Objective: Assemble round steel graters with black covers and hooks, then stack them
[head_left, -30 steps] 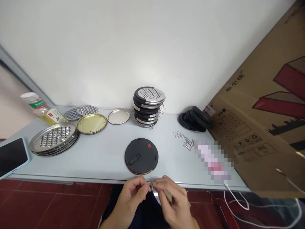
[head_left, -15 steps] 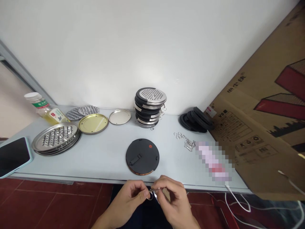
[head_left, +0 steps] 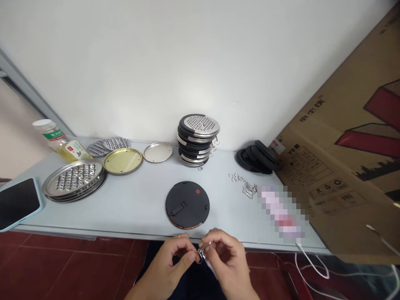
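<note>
Just beyond the table's front edge, my left hand (head_left: 176,264) pinches a small metal ring (head_left: 200,261) between thumb and forefinger. My right hand (head_left: 226,260) grips a thin silvery wire clip (head_left: 206,246) in its fingertips. Ring and clip meet between the two hands; whether they are linked I cannot tell. Straight ahead on the table lies a round black disc (head_left: 187,204) with a small latch-like piece and an orange dot. To the right of it are several loose metal rings (head_left: 236,178) and wire clips (head_left: 249,190).
A stack of round black-and-metal cases (head_left: 200,139) stands by the wall. Left are perforated metal discs (head_left: 75,179), a gold lid (head_left: 123,161), a silver lid (head_left: 158,152), a bottle (head_left: 51,135) and a phone (head_left: 20,204). Black round parts (head_left: 258,156) sit beside a cardboard box (head_left: 331,175).
The right fingers have shifted slightly, and more of the wire clip shows above the ring. Both hands stay together at the same spot. The things on the table have not moved.
</note>
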Demonstrator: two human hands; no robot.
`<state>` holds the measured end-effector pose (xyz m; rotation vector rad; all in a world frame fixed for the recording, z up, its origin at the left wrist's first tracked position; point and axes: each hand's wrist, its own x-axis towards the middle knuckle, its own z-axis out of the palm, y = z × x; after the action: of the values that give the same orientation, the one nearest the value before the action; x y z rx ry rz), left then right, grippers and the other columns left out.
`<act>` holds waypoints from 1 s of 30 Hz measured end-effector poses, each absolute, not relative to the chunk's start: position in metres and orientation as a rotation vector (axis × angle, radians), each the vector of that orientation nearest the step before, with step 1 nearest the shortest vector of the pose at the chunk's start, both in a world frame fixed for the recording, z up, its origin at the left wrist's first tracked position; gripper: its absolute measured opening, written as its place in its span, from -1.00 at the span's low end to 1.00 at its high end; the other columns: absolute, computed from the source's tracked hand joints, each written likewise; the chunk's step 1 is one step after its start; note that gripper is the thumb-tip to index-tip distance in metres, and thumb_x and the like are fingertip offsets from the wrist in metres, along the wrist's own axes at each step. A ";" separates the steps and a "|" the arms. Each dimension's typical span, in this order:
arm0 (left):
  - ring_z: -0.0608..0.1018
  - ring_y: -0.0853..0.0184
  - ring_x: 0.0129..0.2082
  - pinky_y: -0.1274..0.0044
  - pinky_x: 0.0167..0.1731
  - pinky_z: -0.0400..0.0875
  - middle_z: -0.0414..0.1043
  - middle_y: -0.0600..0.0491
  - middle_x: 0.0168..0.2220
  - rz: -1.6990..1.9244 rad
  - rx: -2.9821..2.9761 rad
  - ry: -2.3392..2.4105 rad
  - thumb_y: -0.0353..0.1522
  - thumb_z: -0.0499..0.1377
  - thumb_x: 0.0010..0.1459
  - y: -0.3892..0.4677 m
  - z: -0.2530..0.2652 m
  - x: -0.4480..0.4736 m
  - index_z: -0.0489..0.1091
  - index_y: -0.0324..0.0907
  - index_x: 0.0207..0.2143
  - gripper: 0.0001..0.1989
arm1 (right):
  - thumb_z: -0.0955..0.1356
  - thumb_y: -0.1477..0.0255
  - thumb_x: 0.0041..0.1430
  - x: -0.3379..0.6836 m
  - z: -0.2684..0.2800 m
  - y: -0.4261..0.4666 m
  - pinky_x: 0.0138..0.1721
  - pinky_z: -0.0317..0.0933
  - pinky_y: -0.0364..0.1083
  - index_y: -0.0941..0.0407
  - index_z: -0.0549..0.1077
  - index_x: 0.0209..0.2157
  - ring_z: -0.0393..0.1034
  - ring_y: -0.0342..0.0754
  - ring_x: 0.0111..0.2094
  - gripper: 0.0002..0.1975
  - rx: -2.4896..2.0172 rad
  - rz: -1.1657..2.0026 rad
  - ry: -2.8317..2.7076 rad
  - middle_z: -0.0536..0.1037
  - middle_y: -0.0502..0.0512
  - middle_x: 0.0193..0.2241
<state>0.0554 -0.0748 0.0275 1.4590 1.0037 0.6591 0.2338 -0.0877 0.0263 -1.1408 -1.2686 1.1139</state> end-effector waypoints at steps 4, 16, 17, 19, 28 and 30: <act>0.47 0.29 -0.21 0.48 -0.10 0.30 0.44 0.05 -0.31 0.571 1.641 1.069 -0.22 0.06 0.32 -0.073 0.038 0.050 0.47 -0.12 -0.34 -0.73 | 0.36 0.38 0.23 0.231 0.027 -0.088 -0.47 0.29 -0.18 0.14 0.51 -0.36 0.37 -0.13 -0.51 -0.87 -1.118 1.143 -1.277 0.49 0.04 -0.52; 0.52 0.30 -0.32 0.51 -0.29 0.43 0.47 0.04 -0.34 0.851 2.082 1.181 -0.37 0.22 0.15 -0.074 0.039 0.052 0.45 -0.09 -0.24 -0.90 | 0.32 0.48 0.21 0.228 0.020 -0.090 -0.38 0.31 -0.15 0.12 0.50 -0.34 0.42 -0.09 -0.45 -0.90 -1.180 1.023 -1.398 0.52 0.05 -0.49; 0.51 0.31 -0.36 0.52 -0.31 0.41 0.47 0.05 -0.38 0.877 2.125 1.185 -0.39 0.21 0.16 -0.075 0.038 0.053 0.44 -0.10 -0.29 -0.95 | 0.32 0.48 0.21 0.227 0.019 -0.090 -0.39 0.30 -0.16 0.12 0.50 -0.35 0.41 -0.09 -0.46 -0.90 -1.192 1.023 -1.391 0.51 0.05 -0.50; 0.50 0.34 -0.40 0.53 -0.35 0.39 0.46 0.07 -0.43 0.928 2.175 1.202 -0.42 0.17 0.19 -0.077 0.035 0.056 0.42 -0.11 -0.35 -0.94 | 0.33 0.46 0.22 0.225 0.017 -0.089 -0.41 0.29 -0.16 0.13 0.50 -0.36 0.38 -0.10 -0.48 -0.89 -1.205 1.021 -1.374 0.50 0.04 -0.52; 0.54 0.34 -0.40 0.56 -0.37 0.41 0.53 0.06 -0.41 0.975 1.519 1.234 -0.26 0.11 0.29 -0.082 0.026 0.068 0.45 -0.16 -0.34 -0.79 | 0.38 0.38 0.24 0.215 0.030 -0.083 -0.42 0.27 -0.15 0.10 0.58 -0.29 0.37 -0.10 -0.43 -0.87 -1.105 1.058 -1.339 0.51 0.10 -0.41; 0.56 0.33 -0.37 0.56 -0.35 0.42 0.53 0.05 -0.39 0.950 1.425 1.207 -0.22 0.11 0.30 -0.082 0.023 0.069 0.47 -0.17 -0.32 -0.76 | 0.38 0.35 0.24 0.213 0.031 -0.081 -0.40 0.28 -0.15 0.10 0.58 -0.32 0.37 -0.09 -0.40 -0.85 -1.120 1.076 -1.320 0.50 0.10 -0.39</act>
<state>0.0686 -0.0819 0.0226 1.4246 1.2069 0.9497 0.2132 -0.0810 0.0309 -1.1198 -1.3204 1.0762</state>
